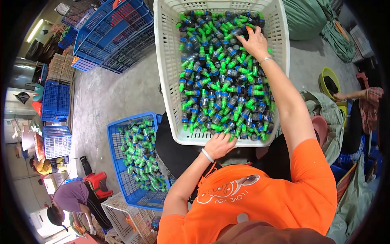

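Note:
A large white plastic basket (163,85) holds many small clear bottles (223,87) with green caps and blue bands. My left hand (219,146) is at the basket's near rim. Its fingers bend inward over the edge, closed about a small green-capped bottle (232,137) at the fingertips. My right hand (256,44) reaches over the heap near the far right corner. Its thumb and fingers are spread, with the fingertips among the bottles. A small orange spot (249,29) shows at those fingertips; I cannot tell what it is.
A blue basket (122,185) of similar green-capped pieces stands at my left. Blue crates (113,36) are stacked far left. A stooping person (75,199) works at lower left. Another person's arm (351,95) reaches to a yellow-green basin (325,83) at right. Green sacks (304,18) lie beyond.

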Demonstrator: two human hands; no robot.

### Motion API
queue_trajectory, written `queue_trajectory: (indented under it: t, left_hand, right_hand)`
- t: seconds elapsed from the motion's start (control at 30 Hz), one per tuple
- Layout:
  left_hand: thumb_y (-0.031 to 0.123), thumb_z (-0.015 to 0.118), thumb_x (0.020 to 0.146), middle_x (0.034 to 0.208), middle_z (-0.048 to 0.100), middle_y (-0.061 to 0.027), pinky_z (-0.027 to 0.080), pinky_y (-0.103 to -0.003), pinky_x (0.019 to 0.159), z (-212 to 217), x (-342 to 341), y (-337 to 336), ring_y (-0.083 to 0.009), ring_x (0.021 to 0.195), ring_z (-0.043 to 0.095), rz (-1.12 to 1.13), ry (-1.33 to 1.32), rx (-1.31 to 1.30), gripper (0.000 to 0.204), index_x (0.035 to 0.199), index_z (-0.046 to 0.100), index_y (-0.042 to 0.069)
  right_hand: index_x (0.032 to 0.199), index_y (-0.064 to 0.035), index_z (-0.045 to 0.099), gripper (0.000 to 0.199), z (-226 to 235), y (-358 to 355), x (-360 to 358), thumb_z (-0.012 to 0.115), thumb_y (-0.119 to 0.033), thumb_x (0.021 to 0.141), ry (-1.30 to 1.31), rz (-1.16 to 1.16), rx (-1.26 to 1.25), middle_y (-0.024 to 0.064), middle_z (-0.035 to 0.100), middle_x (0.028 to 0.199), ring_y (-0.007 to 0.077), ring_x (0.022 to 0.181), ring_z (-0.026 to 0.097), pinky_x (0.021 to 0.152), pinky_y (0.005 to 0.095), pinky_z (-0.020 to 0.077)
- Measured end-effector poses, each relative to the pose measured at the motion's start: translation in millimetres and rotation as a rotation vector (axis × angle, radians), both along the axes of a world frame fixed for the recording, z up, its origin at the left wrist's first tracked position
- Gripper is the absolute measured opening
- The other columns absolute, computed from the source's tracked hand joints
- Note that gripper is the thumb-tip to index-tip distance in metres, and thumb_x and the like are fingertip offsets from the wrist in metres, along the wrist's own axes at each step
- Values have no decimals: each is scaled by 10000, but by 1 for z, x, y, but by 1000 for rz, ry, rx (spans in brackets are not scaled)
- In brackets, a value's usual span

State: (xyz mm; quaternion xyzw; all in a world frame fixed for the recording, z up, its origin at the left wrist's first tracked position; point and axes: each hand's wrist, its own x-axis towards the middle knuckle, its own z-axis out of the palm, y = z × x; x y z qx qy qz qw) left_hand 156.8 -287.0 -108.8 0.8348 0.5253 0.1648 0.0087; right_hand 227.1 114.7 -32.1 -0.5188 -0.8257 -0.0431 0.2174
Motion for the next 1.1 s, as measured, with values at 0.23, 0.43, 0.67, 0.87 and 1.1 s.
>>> queue_trajectory:
  t: [0.23,0.43,0.67,0.87,1.1]
  left_hand:
    - [364,603,859,792,540,-57,413,-345,647,-6,-4,5,-230,735,536,-4,-44,12,337,1088,578,118]
    - [377,606,854,766,530,-57,416,-346,648,-8,-3,5,-233,726,536,-7,-42,39,339,1079,585,125]
    - [403,604,846,743,514,-51,405,-343,646,-6,0,2,-222,711,528,-5,-2,19,339,1073,620,152]
    - [411,610,840,715,509,-56,408,-354,644,-1,6,0,-228,702,528,-7,-6,-3,356,1083,628,150]
    - [376,661,812,748,559,-88,421,-396,681,-9,3,2,-268,726,548,33,5,-75,394,1120,626,132]
  right_hand:
    - [1357,-113,454,765,-3,2,-15,508,-655,820,74,144,-227,178,568,1207,369,1037,596,889,446,470]
    - [1390,-112,420,893,-7,-30,-36,520,-732,756,109,256,-488,203,628,1157,369,1102,581,914,423,460]
    - [1337,-39,455,984,-18,-110,-95,533,-782,697,148,450,-676,232,610,1181,368,1082,599,926,417,468]
    - [1379,-63,411,964,-12,-157,-95,539,-759,724,58,497,-783,244,597,1193,382,1092,582,902,431,472]
    - [1240,-112,545,527,74,-177,15,605,-457,846,111,747,-106,156,617,1089,338,985,610,806,443,502]
